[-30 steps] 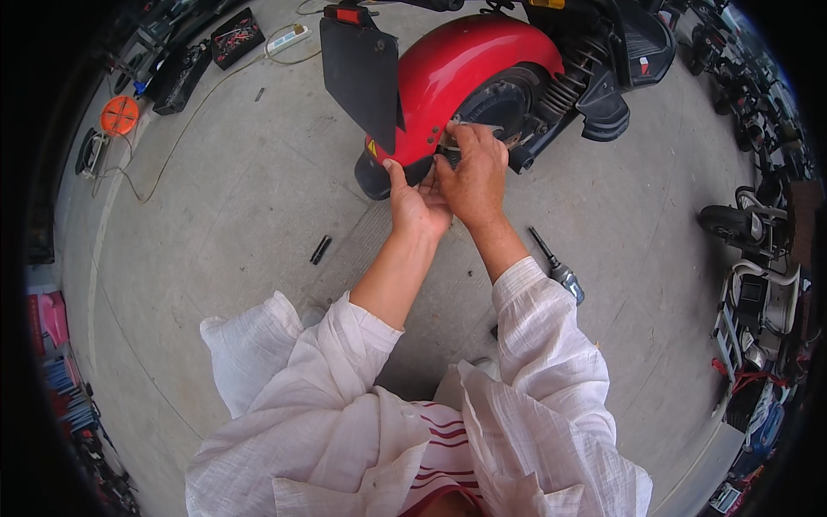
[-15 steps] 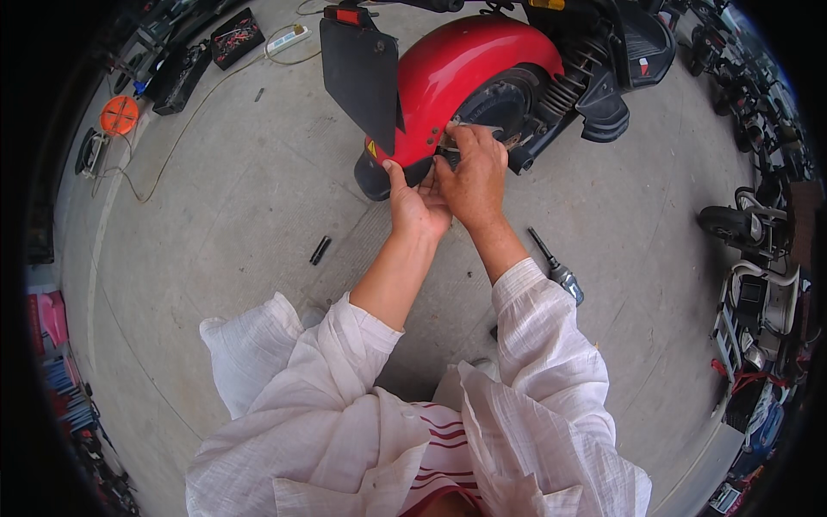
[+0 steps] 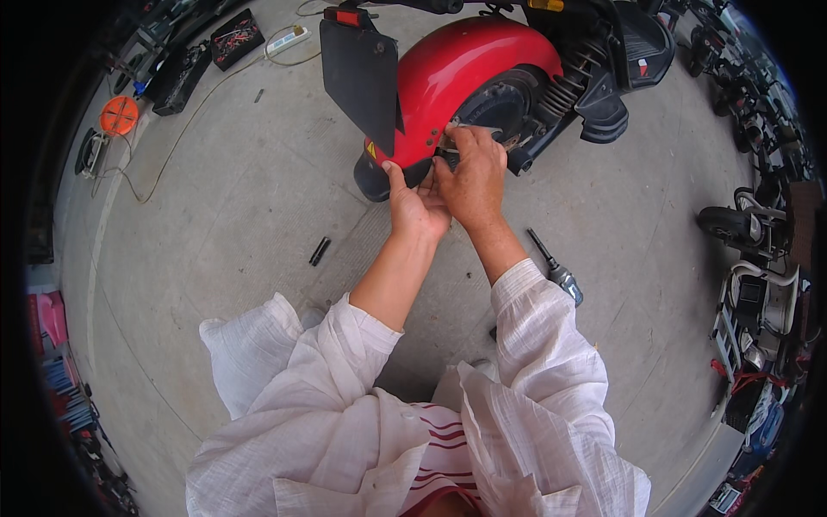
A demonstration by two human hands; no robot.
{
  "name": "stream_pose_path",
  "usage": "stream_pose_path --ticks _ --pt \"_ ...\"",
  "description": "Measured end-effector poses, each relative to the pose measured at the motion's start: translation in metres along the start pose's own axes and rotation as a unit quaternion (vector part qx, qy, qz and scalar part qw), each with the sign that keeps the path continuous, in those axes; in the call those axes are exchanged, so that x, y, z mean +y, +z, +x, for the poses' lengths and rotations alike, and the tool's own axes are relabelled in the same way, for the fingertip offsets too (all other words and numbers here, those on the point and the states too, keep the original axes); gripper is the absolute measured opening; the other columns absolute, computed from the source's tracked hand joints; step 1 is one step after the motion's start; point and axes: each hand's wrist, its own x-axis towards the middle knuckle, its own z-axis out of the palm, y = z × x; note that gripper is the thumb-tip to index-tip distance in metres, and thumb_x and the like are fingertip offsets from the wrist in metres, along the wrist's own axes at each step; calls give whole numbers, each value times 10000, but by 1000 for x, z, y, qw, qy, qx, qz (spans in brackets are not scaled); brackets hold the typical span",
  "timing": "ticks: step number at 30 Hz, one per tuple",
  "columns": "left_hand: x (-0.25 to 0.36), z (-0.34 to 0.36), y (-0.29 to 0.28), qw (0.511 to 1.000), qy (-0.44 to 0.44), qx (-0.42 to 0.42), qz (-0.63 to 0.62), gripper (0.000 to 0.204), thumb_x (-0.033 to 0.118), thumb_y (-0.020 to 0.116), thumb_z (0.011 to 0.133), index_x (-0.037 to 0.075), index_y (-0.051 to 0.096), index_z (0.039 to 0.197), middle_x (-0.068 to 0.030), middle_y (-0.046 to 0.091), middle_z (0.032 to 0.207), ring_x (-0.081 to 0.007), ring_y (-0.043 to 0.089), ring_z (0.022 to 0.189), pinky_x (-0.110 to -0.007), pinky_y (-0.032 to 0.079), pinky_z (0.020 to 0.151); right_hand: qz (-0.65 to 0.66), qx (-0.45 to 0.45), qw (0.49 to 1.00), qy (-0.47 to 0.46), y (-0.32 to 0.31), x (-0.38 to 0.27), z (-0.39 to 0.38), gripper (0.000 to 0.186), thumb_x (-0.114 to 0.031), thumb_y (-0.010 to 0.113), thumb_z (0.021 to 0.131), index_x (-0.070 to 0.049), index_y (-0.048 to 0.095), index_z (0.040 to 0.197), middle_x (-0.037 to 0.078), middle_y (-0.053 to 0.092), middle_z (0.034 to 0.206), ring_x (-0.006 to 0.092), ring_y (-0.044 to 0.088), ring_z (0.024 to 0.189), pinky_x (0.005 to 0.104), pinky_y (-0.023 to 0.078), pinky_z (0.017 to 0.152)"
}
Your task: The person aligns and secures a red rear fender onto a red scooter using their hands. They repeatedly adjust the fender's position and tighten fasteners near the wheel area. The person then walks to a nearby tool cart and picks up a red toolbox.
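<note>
The red rear fender (image 3: 457,59) of a scooter curves over its black wheel (image 3: 498,105). My left hand (image 3: 417,208) grips the fender's lower rear end, palm up. Its thumb presses the outside by a yellow warning sticker (image 3: 372,149), and the other fingers curl underneath, partly hidden. Close beside it, my right hand (image 3: 474,172) is closed in a pinch at the inner edge of the fender, near a metal bracket next to the wheel. Whatever sits between those fingertips is hidden by the hand.
A cordless power tool with a long shaft (image 3: 562,277) lies right of my right forearm. On the floor at left is a short black rod (image 3: 320,251). Toolboxes (image 3: 235,39), a power strip (image 3: 287,40) and an orange cable reel (image 3: 119,115) stand far left. Parked two-wheelers (image 3: 743,226) line the right.
</note>
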Motion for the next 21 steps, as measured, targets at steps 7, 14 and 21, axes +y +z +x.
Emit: stream_pose_path --ticks 7,14,21 --pt "0 -3 3 1000 -9 14 -7 750 652 383 930 5 443 1304 -133 521 1258 -245 479 1245 -440 362 1088 0 -21 1000 15 -2 1 0 430 -65 738 672 -59 630 1088 112 602 1066 315 560 1045 418 356 971" --pt "1 1 -1 1000 -4 5 -5 761 655 382 929 -2 430 1311 -138 516 1266 -248 477 1249 -439 364 1087 -1 -11 1000 9 1 1 -1 430 -62 735 661 -53 633 1079 116 601 1051 316 559 1036 418 359 965" --pt "1 0 0 1000 -12 -1 -5 762 657 361 933 2 427 1317 -146 500 1294 -253 471 1261 -438 372 1085 -4 -10 1000 10 1 2 -1 433 -66 737 659 -53 634 1079 115 601 1051 315 559 1037 420 359 966"
